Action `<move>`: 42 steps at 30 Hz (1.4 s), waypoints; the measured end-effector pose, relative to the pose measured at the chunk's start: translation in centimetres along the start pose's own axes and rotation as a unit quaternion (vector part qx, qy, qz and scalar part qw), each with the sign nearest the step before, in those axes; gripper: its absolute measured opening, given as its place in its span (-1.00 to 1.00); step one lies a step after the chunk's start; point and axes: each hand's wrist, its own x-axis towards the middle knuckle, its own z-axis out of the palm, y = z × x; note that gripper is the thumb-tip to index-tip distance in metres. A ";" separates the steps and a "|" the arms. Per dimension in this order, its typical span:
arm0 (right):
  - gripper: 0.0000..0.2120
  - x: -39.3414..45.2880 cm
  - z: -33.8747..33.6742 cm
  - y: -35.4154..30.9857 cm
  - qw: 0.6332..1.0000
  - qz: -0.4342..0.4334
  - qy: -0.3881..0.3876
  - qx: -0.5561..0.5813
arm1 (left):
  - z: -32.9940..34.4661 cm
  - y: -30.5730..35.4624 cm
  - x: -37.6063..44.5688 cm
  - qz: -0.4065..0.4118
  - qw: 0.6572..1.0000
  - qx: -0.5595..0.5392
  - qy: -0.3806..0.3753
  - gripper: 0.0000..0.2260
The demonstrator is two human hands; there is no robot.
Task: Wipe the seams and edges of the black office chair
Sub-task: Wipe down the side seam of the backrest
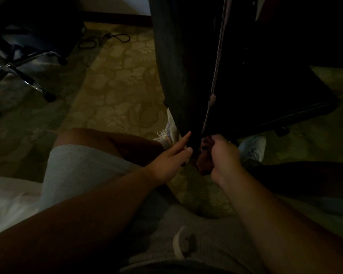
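Right now my right hand (224,155) is curled tight around a dark cloth (204,163), bunched in the fist and pushed up against the bottom of the black office chair (186,76), where the stitched seam (216,66) runs down to its lower end. That grip, I judge, lets me drag the cloth along the seam line. My left hand (170,161) lies flat with fingers straight, its fingertips touching the chair's edge just beside the cloth, probably to steady the panel against the rubbing. The chair stands upright directly ahead, between my knees, on patterned carpet (117,76). A second chair (28,46) with a chrome base sits well apart to my left, near a loose cable (105,39).
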 end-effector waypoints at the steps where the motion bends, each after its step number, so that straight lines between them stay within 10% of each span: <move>1: -0.72 0.0 -0.1 -0.1 1.000 0.000 0.001 -0.006 | 0.0 0.0 0.0 -0.001 1.000 0.000 -0.003 -0.52; 42: -0.78 -0.4 0.0 -1.1 0.998 -0.009 -0.044 -0.031 | 0.0 -0.6 0.8 -0.007 1.000 0.012 0.001 -0.48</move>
